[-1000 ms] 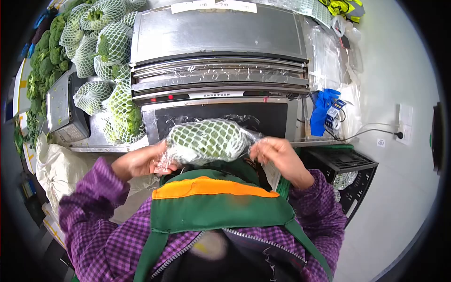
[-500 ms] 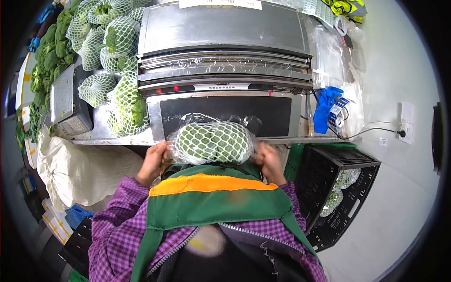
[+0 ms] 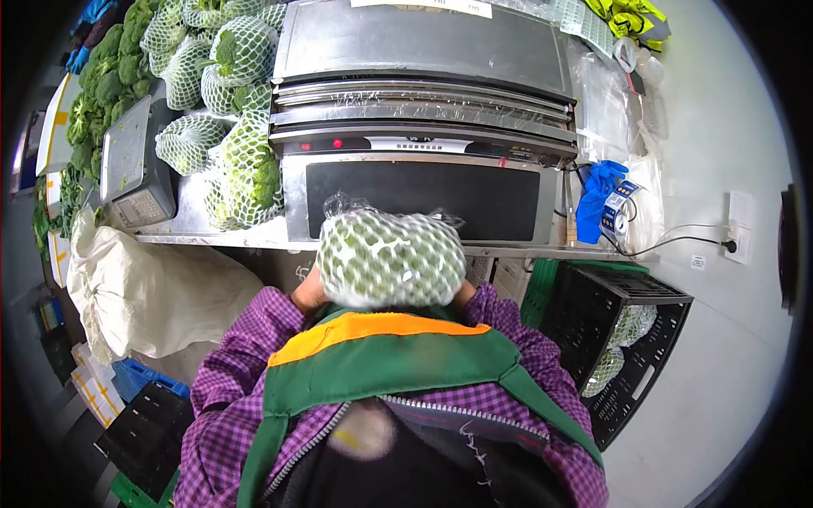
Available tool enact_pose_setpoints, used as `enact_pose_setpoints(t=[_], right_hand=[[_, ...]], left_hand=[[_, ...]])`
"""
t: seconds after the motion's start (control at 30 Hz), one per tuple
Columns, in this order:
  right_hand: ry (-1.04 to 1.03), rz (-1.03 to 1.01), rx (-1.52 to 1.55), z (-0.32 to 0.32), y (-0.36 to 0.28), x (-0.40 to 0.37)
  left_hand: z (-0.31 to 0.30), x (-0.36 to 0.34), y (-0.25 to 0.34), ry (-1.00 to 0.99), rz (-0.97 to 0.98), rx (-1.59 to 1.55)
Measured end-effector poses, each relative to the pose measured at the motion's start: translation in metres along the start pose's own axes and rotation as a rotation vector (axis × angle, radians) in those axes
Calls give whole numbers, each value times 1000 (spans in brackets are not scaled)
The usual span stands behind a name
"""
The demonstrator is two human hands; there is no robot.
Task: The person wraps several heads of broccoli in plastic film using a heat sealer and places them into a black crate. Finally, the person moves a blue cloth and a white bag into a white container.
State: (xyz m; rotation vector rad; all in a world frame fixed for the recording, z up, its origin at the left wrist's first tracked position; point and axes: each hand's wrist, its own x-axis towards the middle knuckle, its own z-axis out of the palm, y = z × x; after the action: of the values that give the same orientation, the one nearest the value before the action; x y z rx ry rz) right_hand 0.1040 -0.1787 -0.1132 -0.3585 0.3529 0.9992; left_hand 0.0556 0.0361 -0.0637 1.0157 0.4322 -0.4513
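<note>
A pack of broccoli (image 3: 391, 258) in a white foam net and clear plastic film is held up before my apron, slightly blurred. My left hand (image 3: 310, 292) grips its left side and my right hand (image 3: 463, 295) its right side; the fingers of both are mostly hidden behind and under the pack. Loose film sticks up along the pack's far edge. Just beyond it is the dark plate (image 3: 423, 199) of a film-wrapping machine (image 3: 423, 51), with red lights lit on its front panel.
Netted broccoli (image 3: 246, 169) lies left of the machine, near a weighing scale (image 3: 135, 161) and a heap of bare broccoli (image 3: 106, 85). A white sack (image 3: 161, 292) stands below. On the right are a blue glove (image 3: 600, 199) and a black crate (image 3: 631, 356) holding wrapped packs.
The pack has come nearer and tilted up. Both hands have moved from pulling at the film's ends to in under the pack's sides. The view has shifted slightly.
</note>
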Motion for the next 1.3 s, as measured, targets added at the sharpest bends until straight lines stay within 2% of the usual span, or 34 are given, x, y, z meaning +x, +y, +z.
enact_pose_setpoints(t=[0.17,0.2,0.23,0.3,0.33,0.4,0.43,0.47,0.5,0.53,0.57,0.6,0.63,0.67,0.7,0.73,0.77,0.8,0.83,0.9,0.93,1.03,1.07,1.1,1.13,1.17,1.23,1.27,1.3], right_hand=[[-519,-220,171,46,0,10],[-397,-172,82,65,-12,-2],[-576,-168,134,67,-14,2],[-139,-34,185,90,-19,-22],[-153,-395,-425,130,-29,-23],[-506,-246,266,106,-16,-10],[-1026,-323,339,94,-13,25],[-1209,-450,370,90,-10,42],[-493,-343,-13,78,-23,2],[-606,-376,-94,72,-27,7],[-337,-385,-218,98,-33,-19],[-248,-432,-261,100,-37,-24],[-183,-398,-224,126,-48,-45],[-294,-341,41,123,-55,-55],[-381,-380,-263,101,-69,-66],[-270,-449,-502,114,-73,-84],[-202,-364,-1173,143,-89,-101],[-140,-412,-1324,156,-88,-109],[-67,-457,-1468,163,-84,-113],[-51,-467,-1517,165,-80,-108],[-32,-477,-1566,165,-79,-107],[21,-478,-1550,158,-81,-107],[23,-481,-1551,152,-81,-109],[102,-396,-1433,142,-80,-113],[181,-312,-1307,135,-81,-115],[198,-320,-1290,132,-84,-116],[242,-508,-1567,127,-78,-128],[232,-485,-1610,122,-77,-134],[241,-507,-1528,115,-73,-139]], left_hand=[[40,14,55,-151,132,87],[74,4,68,29,154,54],[69,18,53,-116,479,73],[92,8,77,-287,604,87],[98,9,79,-413,668,-3],[103,17,84,-668,798,-71],[102,21,90,-797,845,-50],[103,13,99,-797,737,-67],[106,2,103,-791,629,-87],[109,3,93,-761,659,-209],[112,5,83,-734,677,-339],[109,0,80,-661,439,-384],[105,-6,78,-577,196,-431],[101,-5,73,-472,84,-389],[98,-2,73,-364,-29,-350],[95,-1,78,-355,-120,-340],[93,0,83,-345,-214,-329],[84,14,61,-317,-237,-401],[85,15,65,-313,-233,-403],[86,22,75,-446,-463,-574],[86,25,82,-448,-466,-576],[82,32,109,-516,-550,-333],[79,33,113,-601,-480,-287],[79,30,117,-604,-484,-286],[86,20,129,-656,0,269],[92,10,137,-669,492,815],[104,-7,141,-626,767,1090],[103,-5,140,-606,718,1086],[103,-1,138,-607,655,1082]])
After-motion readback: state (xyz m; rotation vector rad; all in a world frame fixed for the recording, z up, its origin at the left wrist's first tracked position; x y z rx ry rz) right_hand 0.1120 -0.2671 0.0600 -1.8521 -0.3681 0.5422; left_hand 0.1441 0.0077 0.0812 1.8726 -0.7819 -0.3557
